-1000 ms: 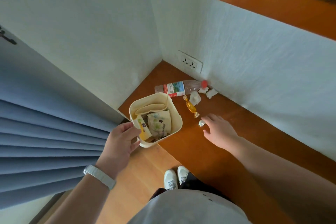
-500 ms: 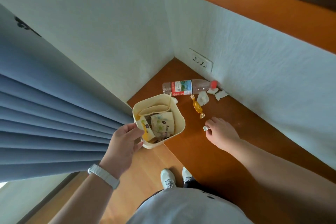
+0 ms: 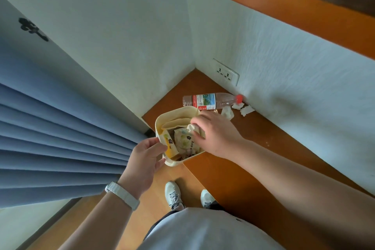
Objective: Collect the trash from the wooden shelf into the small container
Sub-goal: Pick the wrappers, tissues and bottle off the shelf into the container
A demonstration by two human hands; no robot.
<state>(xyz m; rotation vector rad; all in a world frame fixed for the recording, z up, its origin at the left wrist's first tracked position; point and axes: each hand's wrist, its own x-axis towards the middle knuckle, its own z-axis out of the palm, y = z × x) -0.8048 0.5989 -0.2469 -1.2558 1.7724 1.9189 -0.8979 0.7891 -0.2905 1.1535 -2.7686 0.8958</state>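
Observation:
My left hand (image 3: 145, 160) grips the near rim of a small cream container (image 3: 172, 114), held at the shelf's left end over the floor. Wrappers and a yellow packet (image 3: 170, 144) lie inside it. My right hand (image 3: 215, 132) hovers over the container's opening, its fingertips pinching a small white crumpled paper (image 3: 191, 127). On the wooden shelf (image 3: 253, 148) behind it lie a clear plastic bottle (image 3: 209, 100) with a red cap and several white paper scraps (image 3: 246, 110). The orange candy wrapper is hidden behind my right hand.
White walls meet in a corner behind the shelf, with a double wall socket (image 3: 225, 74) above the bottle. A blue curtain (image 3: 50, 138) hangs on the left. My white shoes (image 3: 173, 195) stand on the wooden floor below.
My right hand picked the small white scrap off the shelf and carried it left, over the container. The left hand kept holding the container.

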